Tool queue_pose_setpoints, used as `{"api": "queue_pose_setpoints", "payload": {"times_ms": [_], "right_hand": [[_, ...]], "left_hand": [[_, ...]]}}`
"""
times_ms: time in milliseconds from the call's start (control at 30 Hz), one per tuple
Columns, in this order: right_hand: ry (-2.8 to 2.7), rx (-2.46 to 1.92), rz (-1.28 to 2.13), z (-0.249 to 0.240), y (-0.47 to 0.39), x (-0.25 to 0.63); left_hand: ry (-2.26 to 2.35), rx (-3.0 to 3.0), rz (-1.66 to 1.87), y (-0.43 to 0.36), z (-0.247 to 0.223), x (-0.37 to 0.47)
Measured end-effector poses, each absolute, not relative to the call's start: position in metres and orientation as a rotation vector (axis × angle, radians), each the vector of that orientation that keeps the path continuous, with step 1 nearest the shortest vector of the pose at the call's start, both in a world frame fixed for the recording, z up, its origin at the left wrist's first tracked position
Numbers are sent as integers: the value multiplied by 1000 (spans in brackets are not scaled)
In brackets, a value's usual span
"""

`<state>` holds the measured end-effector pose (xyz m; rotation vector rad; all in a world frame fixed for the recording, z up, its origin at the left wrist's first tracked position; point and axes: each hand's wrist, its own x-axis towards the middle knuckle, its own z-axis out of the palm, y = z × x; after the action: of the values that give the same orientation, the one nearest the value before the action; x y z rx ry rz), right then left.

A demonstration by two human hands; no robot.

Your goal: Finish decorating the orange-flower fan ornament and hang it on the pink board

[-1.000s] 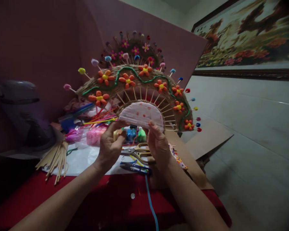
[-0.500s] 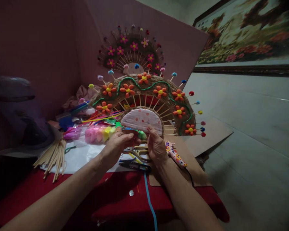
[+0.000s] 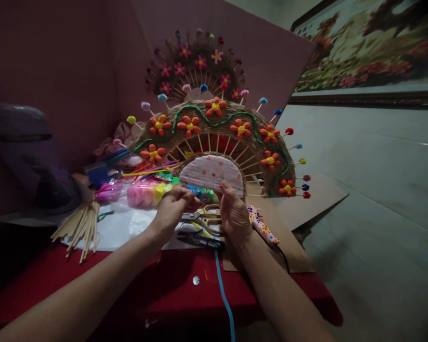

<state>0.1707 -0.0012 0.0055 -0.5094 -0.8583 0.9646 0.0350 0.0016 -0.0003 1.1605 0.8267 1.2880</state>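
Observation:
My right hand [image 3: 236, 213] grips a half-round decorative fan [image 3: 231, 118] by its lower edge, thumb on the pale spotted semicircle [image 3: 214, 173] at the centre. The fan stands upright, its twine-wrapped arch bearing orange clay flowers, a wavy green cord and sticks tipped with coloured pompoms. To the left, my left hand [image 3: 174, 206] is closed in a pinch just below the fan's lower left edge. What its fingers hold, if anything, I cannot make out. Between the hands, gold-handled scissors [image 3: 209, 220] and black thread snips [image 3: 199, 239] lie on the table.
A second fan [image 3: 199, 66] with pink flowers stands behind. Wooden sticks [image 3: 82, 228] lie at the left, near bagged coloured clay [image 3: 142, 194]. A flower-patterned glue gun [image 3: 264, 230] rests on cardboard [image 3: 235, 260] at the right. A blue strip [image 3: 224, 294] crosses the red tablecloth [image 3: 164, 289].
My left hand has drawn slightly left, away from the semicircle's lower edge, uncovering more of the scissors. The fan is raised a little in view, with my right hand still on it.

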Motion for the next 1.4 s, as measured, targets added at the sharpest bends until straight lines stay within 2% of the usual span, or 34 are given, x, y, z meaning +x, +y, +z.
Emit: {"api": "queue_pose_setpoints", "payload": {"times_ms": [300,400,533,633,900,1033,1167,1400], "right_hand": [[-800,-513,961,13,-5,176],[-814,-504,966,12,-6,176],[-864,-493,965,11,-6,175],[-881,-492,970,10,-6,173],[-889,-513,914,11,-9,169],[-891,-518,930,11,-9,169],[-843,-551,1109,8,-5,171],[-607,-766,1353,-5,5,176]], "left_hand": [[1222,1525,1466,10,-8,30],[1094,1449,1506,7,-5,32],[740,1287,1329,-3,3,36],[528,1271,1335,-7,7,36],[706,1238,1500,-2,4,34],[627,1238,1423,-6,9,35],[504,1197,1225,-8,6,37],[758,1079,1022,-4,-11,41]]}}
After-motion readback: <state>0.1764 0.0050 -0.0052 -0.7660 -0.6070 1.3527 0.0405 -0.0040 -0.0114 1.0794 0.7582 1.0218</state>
